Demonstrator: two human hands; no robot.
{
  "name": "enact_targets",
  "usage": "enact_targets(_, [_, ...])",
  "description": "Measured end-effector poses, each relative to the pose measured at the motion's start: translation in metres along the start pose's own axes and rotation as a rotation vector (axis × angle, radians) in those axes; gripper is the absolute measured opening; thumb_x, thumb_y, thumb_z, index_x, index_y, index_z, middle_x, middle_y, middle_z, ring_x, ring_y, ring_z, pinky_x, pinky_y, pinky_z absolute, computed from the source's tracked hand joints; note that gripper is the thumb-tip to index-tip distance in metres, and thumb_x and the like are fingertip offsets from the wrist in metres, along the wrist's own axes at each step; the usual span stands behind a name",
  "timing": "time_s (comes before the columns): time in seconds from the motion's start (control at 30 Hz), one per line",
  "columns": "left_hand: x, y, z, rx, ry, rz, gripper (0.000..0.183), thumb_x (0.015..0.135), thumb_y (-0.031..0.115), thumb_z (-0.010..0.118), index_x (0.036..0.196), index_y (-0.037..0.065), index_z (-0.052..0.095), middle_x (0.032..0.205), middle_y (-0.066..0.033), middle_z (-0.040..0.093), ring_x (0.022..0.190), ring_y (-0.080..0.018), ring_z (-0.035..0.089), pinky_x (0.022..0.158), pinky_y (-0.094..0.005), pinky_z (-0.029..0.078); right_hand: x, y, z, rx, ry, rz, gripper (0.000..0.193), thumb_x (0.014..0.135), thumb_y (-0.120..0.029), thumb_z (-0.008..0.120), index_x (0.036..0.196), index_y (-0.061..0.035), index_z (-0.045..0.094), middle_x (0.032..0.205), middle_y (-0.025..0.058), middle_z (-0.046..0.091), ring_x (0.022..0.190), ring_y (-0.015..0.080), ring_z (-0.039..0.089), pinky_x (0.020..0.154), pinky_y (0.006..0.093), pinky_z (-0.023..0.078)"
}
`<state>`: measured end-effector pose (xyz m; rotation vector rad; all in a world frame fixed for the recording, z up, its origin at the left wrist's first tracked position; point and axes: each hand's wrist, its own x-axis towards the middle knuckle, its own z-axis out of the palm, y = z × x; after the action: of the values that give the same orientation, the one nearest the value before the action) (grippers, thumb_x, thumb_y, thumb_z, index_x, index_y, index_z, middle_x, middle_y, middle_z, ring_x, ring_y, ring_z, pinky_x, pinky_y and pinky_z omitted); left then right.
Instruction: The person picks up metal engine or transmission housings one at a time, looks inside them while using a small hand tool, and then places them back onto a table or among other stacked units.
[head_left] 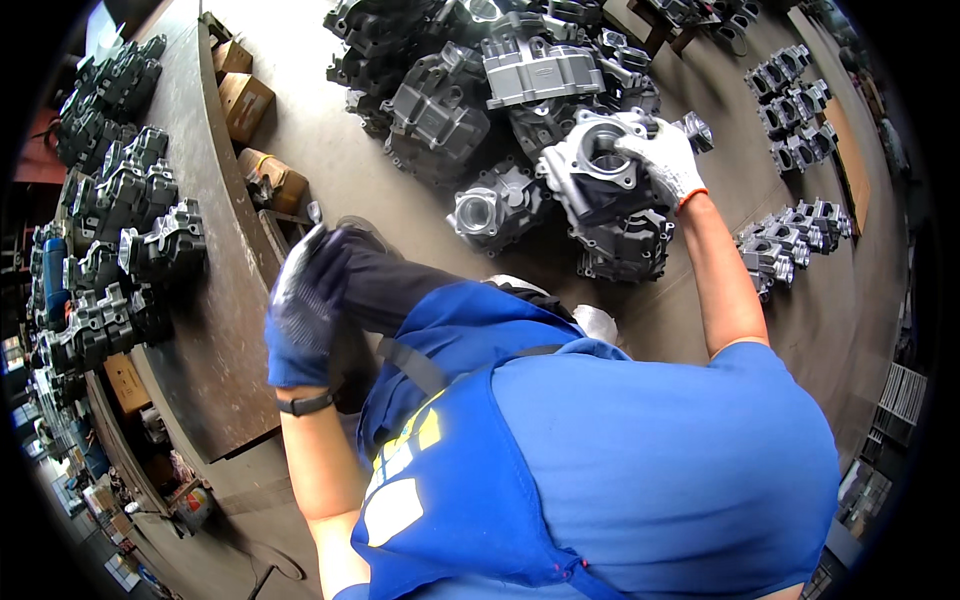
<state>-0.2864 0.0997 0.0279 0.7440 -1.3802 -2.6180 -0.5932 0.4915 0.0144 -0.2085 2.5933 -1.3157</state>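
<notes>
My right hand (668, 160), in a white glove with an orange cuff, grips the rim of a round opening in a silver metal casting (590, 165). That casting sits tilted at the near right of a heap of similar parts. Below it is a darker casting (625, 245), and to its left lies another casting with a round port (490, 208). My left hand (303, 305), in a dark blue and grey glove, is raised beside the workbench edge, apart from the heap. Motion smears its fingers, and a small shiny piece (314, 212) shows just past their tips; whether they hold it is unclear.
A long worn workbench (205, 330) stands on the left, with rows of dark castings (120, 260) beyond it. Cardboard boxes (245, 105) sit by its side. More castings (795, 240) lie in groups on the floor at right, next to a brown board (850, 170).
</notes>
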Motion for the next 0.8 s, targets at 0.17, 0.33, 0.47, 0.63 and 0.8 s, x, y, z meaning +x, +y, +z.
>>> enact_targets(0.17, [-0.027, -0.012, -0.054, 0.444, 0.074, 0.153, 0.045, 0.104, 0.009, 0.043, 0.148, -0.001, 0.039, 0.149, -0.0206, 0.047, 0.136, -0.0307, 0.049, 0.114, -0.0408, 0.042, 0.032, 0.096, -0.011, 0.261, 0.109, 0.163, 0.029, 0.077, -0.009, 0.078, 0.103, -0.0009, 0.069, 0.094, 0.0055, 0.07, 0.083, 0.0155, 0.064, 0.077, 0.0295, 0.053])
enact_targets(0.33, [-0.023, -0.022, -0.057, 0.561, 0.088, 0.233, 0.047, 0.103, 0.005, 0.045, 0.148, -0.002, 0.038, 0.149, -0.0203, 0.047, 0.137, -0.0299, 0.049, 0.115, -0.0396, 0.041, 0.065, 0.112, -0.012, 0.117, 0.013, 0.253, 0.032, 0.081, -0.022, 0.08, 0.103, 0.0, 0.071, 0.09, 0.006, 0.071, 0.074, 0.0124, 0.063, 0.065, 0.0298, 0.051])
enact_targets(0.47, [-0.019, -0.027, -0.051, 0.323, 0.051, 0.204, 0.047, 0.105, 0.013, 0.042, 0.149, -0.001, 0.036, 0.151, -0.0191, 0.045, 0.138, -0.0298, 0.048, 0.116, -0.0397, 0.04, 0.059, 0.075, -0.003, -0.33, -0.199, 0.262, 0.04, 0.084, -0.028, 0.079, 0.112, -0.0004, 0.07, 0.101, 0.0069, 0.072, 0.085, 0.0137, 0.065, 0.075, 0.029, 0.052])
enact_targets(0.63, [-0.029, -0.024, -0.057, -0.159, 0.114, 0.106, 0.048, 0.108, 0.021, 0.035, 0.151, 0.0, 0.036, 0.152, -0.0197, 0.044, 0.139, -0.0311, 0.046, 0.117, -0.0426, 0.036, 0.038, 0.046, 0.048, -0.886, -0.404, 0.008, 0.065, 0.075, -0.06, 0.071, 0.114, -0.0069, 0.073, 0.115, 0.0183, 0.071, 0.109, 0.0358, 0.066, 0.094, 0.0402, 0.05])
enact_targets(0.8, [-0.049, -0.023, -0.065, -0.122, 0.166, 0.133, 0.05, 0.109, 0.028, 0.032, 0.151, 0.001, 0.036, 0.152, -0.0204, 0.043, 0.14, -0.0323, 0.044, 0.118, -0.0437, 0.033, 0.006, 0.033, 0.109, -1.006, -0.311, -0.002, 0.072, 0.072, -0.066, 0.063, 0.121, -0.0141, 0.071, 0.119, 0.0174, 0.069, 0.116, 0.0332, 0.063, 0.102, 0.0414, 0.045])
